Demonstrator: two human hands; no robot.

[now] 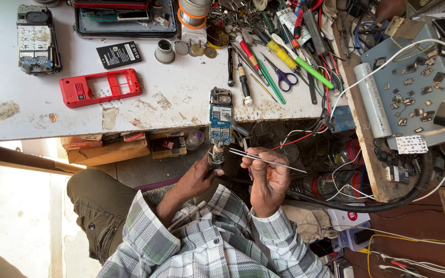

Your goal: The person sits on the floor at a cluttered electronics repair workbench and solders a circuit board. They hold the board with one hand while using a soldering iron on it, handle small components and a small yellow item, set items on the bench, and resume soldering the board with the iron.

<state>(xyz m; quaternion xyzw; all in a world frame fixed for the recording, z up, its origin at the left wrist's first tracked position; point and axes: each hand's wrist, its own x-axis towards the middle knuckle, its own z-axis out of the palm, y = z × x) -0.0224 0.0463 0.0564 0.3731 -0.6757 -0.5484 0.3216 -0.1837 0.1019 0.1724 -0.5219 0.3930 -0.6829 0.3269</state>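
A blue phone circuit board point(220, 118) lies over the front edge of the white worktable point(78, 110), with a small metal module at its far end. My left hand point(201, 175) grips a small dark round object point(216, 153) just below the board's near end. My right hand point(267, 177) is closed on thin metal tweezers point(269, 159), whose tips point left toward the object in my left hand. Both hands sit below the table edge, above my lap.
A red phone frame point(100, 87), a black battery point(119, 54) and an opened keypad phone point(37, 38) lie on the table. Screwdrivers, scissors point(283, 77) and pens crowd the back right. A grey box point(413, 87) strewn with small chips stands right. Cables and a fan hang below.
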